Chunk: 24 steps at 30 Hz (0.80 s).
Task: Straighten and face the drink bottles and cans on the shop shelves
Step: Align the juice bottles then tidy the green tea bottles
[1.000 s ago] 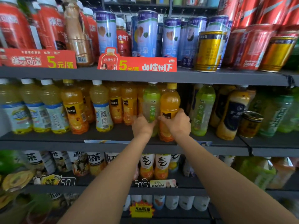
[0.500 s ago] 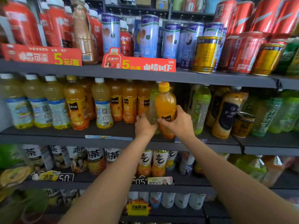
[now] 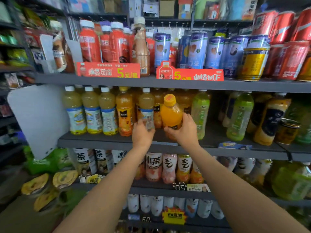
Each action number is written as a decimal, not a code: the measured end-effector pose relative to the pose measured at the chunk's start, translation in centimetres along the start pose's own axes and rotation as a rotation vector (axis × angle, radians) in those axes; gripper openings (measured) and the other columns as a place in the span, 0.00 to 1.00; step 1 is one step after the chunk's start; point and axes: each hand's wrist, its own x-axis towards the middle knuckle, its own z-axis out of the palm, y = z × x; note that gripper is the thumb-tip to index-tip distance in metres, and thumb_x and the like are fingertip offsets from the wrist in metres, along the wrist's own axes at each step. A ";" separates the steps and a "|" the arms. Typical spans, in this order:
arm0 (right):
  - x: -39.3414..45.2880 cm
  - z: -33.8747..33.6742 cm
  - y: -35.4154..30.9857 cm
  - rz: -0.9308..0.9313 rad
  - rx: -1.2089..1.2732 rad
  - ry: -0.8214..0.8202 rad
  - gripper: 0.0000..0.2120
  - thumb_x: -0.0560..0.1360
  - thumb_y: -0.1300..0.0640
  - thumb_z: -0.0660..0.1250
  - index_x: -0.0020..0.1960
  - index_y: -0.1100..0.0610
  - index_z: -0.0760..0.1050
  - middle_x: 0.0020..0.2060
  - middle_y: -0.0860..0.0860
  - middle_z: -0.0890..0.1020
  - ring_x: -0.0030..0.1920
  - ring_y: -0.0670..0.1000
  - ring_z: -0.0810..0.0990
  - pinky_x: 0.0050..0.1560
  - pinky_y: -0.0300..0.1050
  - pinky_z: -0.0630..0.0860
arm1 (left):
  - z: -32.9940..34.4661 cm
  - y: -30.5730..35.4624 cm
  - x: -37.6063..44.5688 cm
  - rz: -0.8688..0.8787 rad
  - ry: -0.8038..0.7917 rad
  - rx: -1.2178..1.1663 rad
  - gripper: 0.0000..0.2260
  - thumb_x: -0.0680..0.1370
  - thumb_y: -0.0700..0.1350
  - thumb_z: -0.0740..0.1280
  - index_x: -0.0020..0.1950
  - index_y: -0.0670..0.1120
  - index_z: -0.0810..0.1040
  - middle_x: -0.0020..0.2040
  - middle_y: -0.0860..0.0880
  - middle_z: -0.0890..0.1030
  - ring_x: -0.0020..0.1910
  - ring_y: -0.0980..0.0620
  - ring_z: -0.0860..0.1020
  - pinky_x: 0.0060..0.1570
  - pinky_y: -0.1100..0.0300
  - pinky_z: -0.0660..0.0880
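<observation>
right hand (image 3: 184,130) wraps the lower body of an orange juice bottle (image 3: 171,113), fingers curled round it; bottle is tilted, yellow cap leaning toward the camera, its base over the front part of the middle shelf (image 3: 104,142). can't tell whether the base touches the shelf, the hand covers it.

left hand (image 3: 142,134) just left of the orange juice bottle, fingers round the bottom of a pale bottle with a white cap (image 3: 146,109). that one stands upright; its label and the fingers are motion-blurred, so the grip is probable, not certain.

further left of the orange juice bottle: another orange bottle with a dark label (image 3: 124,113), then three pale white-capped bottles (image 3: 90,111) in a row at the shelf front. right of it, touching or nearly so: a green bottle (image 3: 200,113), then a gap, then a second green bottle (image 3: 239,116) and a dark-labelled bottle (image 3: 271,121).

above the orange juice bottle, on the next shelf up: red price strips (image 3: 190,75), blue cans (image 3: 197,50), a yellow can (image 3: 254,63), red cans (image 3: 292,60).

below it: a row of white-labelled tea bottles (image 3: 169,168).
</observation>
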 end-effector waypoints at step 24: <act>4.0 7.7 -1.3 0.301 -0.023 0.264 0.25 0.73 0.51 0.69 0.63 0.62 0.65 0.61 0.59 0.69 0.63 0.60 0.69 0.61 0.55 0.68 | -1.4 -4.1 3.8 0.094 0.150 0.106 0.14 0.76 0.44 0.66 0.60 0.42 0.72 0.59 0.45 0.73 0.58 0.46 0.75 0.57 0.53 0.73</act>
